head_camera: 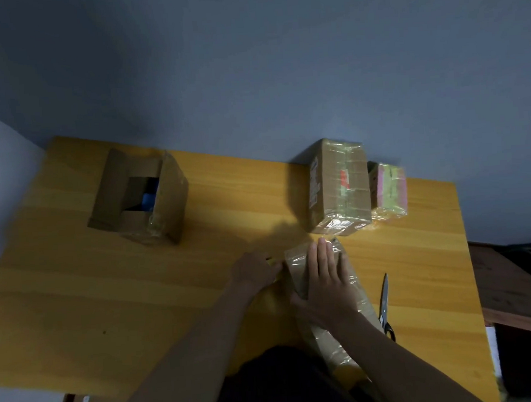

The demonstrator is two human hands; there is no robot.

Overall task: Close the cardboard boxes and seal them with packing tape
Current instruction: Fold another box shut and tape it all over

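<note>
A long, flat cardboard box (353, 291) wrapped in glossy clear tape lies near the table's front edge. My right hand (324, 287) lies flat on its top with straight fingers. My left hand (254, 271) is at the box's left end, fingers curled against that side; what they hold is hidden. An open cardboard box (139, 197) with raised flaps and something blue inside stands at the back left. A taped box (338, 187) and a smaller taped box (388, 190) with pink and green sides stand at the back right. No tape roll is visible.
Scissors (385, 305) lie on the yellow wooden table (108, 288), just right of the flat box. A blue-grey wall runs behind the table. A dark wooden surface (512, 294) sits lower at the right.
</note>
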